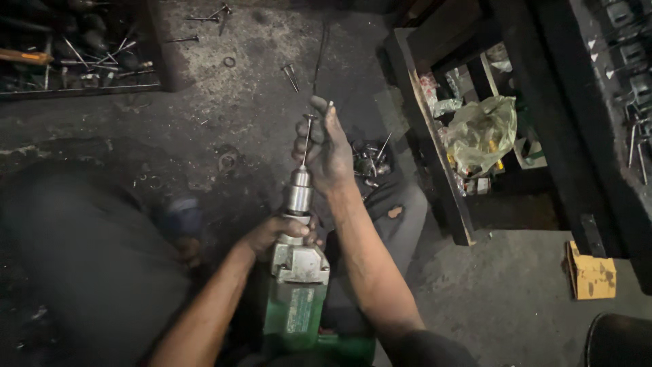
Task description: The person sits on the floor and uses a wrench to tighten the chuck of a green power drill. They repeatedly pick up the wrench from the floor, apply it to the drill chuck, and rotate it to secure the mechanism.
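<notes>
Grimy concrete floor [272, 102], dim workshop, loose valves [292, 75] and a small ring [229, 62] scattered near the top. Tray of dirty tools [75, 54] sits top left; dark wooden shelf [435, 170] on the right holds a crumpled yellow plastic bag [482, 132]. Small container of metal parts [370, 163] sits just behind the person's right wrist. Yellow cardboard box [591, 275] lies on the floor lower right.

Green electric drill [299, 299] points away from the person, held upright between the knees. Left hand [282, 231] is wrapped closed around the drill's neck, just below the silver chuck [299, 194]. Right hand [326, 146] is partly closed around a thin valve stem [307, 143] that sticks out of the chuck; the fingertips reach its flat head at the top. Whether the stem is gripped firmly or only steadied, cannot tell.

Risks, as judged from this view:
- Bare fingers on a part seated in the chuck. If the drill spins, skin gets burned or pulled in.
- Stem looks long and thin. Off-centre clamping would make it whip.
- Oily hands and a one-handed hold on the drill body could let it twist loose.
- Loose parts underfoot could roll.
</notes>
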